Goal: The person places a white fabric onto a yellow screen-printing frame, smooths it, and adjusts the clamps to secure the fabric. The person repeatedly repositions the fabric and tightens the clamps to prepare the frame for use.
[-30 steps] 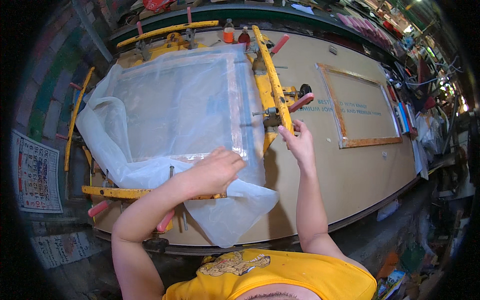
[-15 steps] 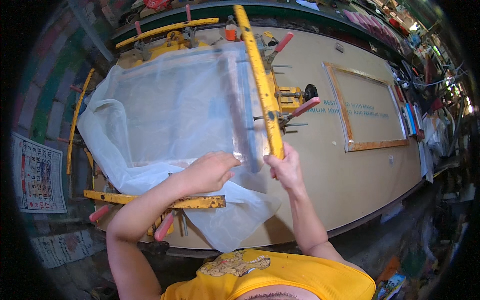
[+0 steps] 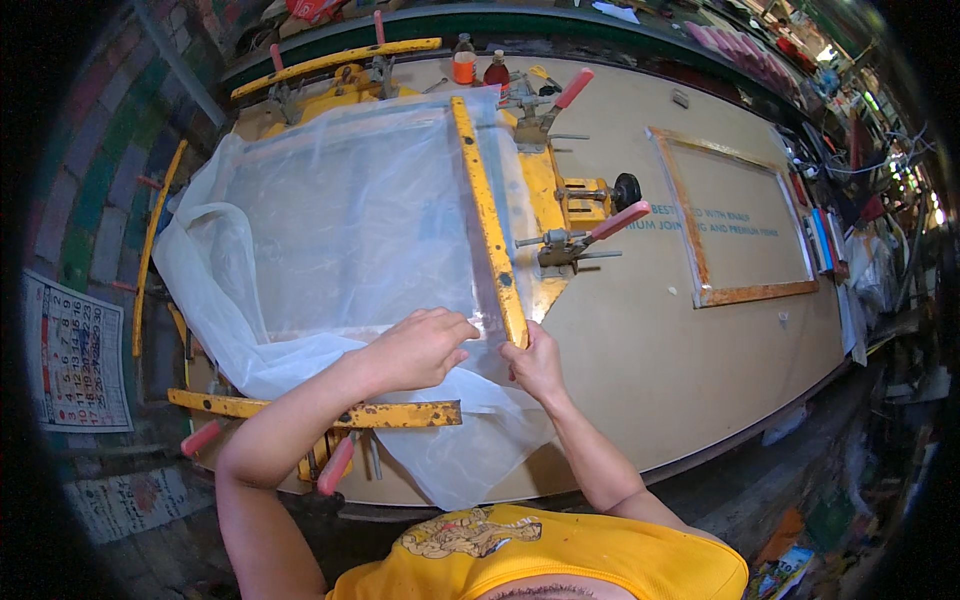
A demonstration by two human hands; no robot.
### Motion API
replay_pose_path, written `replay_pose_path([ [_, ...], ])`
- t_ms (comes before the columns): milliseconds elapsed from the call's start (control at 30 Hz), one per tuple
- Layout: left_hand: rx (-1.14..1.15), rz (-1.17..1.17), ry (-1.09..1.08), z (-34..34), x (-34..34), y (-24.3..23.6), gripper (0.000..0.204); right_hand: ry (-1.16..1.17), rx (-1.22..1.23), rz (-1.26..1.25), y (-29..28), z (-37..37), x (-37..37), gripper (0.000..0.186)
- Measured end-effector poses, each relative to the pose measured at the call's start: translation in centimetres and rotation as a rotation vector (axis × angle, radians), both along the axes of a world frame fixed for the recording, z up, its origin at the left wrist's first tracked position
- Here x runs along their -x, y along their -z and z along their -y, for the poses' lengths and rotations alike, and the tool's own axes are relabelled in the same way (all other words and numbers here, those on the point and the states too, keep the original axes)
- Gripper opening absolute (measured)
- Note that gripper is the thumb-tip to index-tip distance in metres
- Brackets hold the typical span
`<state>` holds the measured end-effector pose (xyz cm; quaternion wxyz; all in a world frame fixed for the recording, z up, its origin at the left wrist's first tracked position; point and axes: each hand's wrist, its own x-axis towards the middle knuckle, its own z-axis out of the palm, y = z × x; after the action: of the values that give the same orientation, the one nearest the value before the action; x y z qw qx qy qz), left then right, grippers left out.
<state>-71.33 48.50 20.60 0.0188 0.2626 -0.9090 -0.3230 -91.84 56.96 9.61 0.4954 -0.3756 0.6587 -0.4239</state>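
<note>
A sheet of sheer white mesh fabric lies over a rectangular frame on the table, its loose edge bunched along the left and near sides. My right hand is closed around the near end of a yellow metal clamp bar, which lies along the frame's right side on top of the mesh. My left hand is above the frame's near right corner, fingers curled toward the thumb; whatever they hold, if anything, is hidden. Below the left forearm is another worn yellow bar with a pink-handled toggle clamp.
Right of the mesh stands a yellow clamp base with pink levers and a black knob. A bare wooden frame lies farther right. Two small bottles stand at the back. Another yellow bar sits at the far side.
My right hand has brought the yellow bar leftward and lower, from over the clamp base onto the mesh along the frame's right side. My left hand has hardly moved.
</note>
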Motion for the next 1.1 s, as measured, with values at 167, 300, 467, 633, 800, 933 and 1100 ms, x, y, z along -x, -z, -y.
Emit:
replay_pose_path([
  [167,-0.027,0.034,-0.004,0.4,-0.8,0.5,0.028,0.064,-0.010,-0.036,1.0,1.1,0.3,0.025],
  [300,-0.036,0.019,-0.007,0.5,-1.1,1.1,0.028,0.071,-0.009,-0.124,2.5,2.1,0.7,0.027],
  [467,-0.070,0.053,-0.013,0.5,-1.2,0.9,0.029,0.081,-0.001,-0.184,2.5,3.4,0.5,0.028],
  [633,-0.083,0.087,-0.017,0.3,-1.7,1.2,0.031,0.119,-0.015,-0.142,1.9,4.0,0.0,0.027],
  [800,-0.104,0.097,-0.034,0.0,-2.4,1.0,0.032,0.132,-0.021,-0.136,1.6,4.2,0.0,0.027],
  [933,-0.112,0.092,-0.038,-0.2,-2.8,0.9,0.032,0.112,-0.014,-0.180,1.5,4.6,0.6,0.026],
  [1100,-0.102,0.081,-0.034,-0.4,-3.3,1.4,0.032,0.046,-0.024,-0.277,1.4,4.5,0.8,0.033],
])
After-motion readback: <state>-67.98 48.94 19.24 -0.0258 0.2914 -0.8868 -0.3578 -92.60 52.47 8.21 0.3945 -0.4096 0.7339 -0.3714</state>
